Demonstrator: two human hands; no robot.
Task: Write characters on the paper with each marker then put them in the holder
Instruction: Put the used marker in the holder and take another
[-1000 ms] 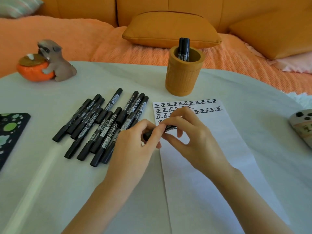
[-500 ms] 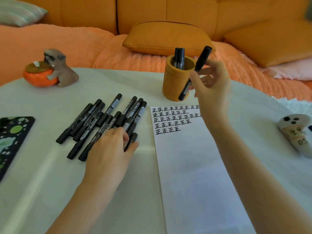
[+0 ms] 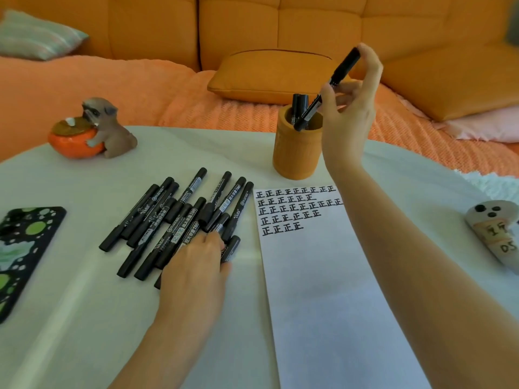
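While the right hand (image 3: 348,113) is pinching a black marker (image 3: 341,71) between thumb and fingers, it is hovering above the tabletop (image 3: 84,318) just over the holder (image 3: 297,155). The marker is tilting, its upper end leaning right against a raised fingertip and its lower end dipping at the holder's mouth. Two more capped markers (image 3: 299,101) are standing upright inside the holder, which is sitting just beyond the top edge of the paper (image 3: 323,299).

The left hand (image 3: 193,268) is lying palm down on the near right corner of a pile of markers (image 3: 168,220), which is spreading across the tabletop left of the paper. Its fingers are bending down onto the markers. One short black end is poking out beside them, but whether they are gripping a marker or only resting there cannot be told.

Five rows of one repeated character (image 3: 289,210) are filling the top of the paper, while the rest of the sheet is showing blank.

A dog figurine (image 3: 109,130) hugging an orange pot is sitting at the far left, a dark spotted case (image 3: 25,248) is lying at the left edge, and a pale ghost-shaped thing (image 3: 497,234) is resting at the right edge. An orange sofa (image 3: 252,23) with a cushion (image 3: 269,74) is standing behind.
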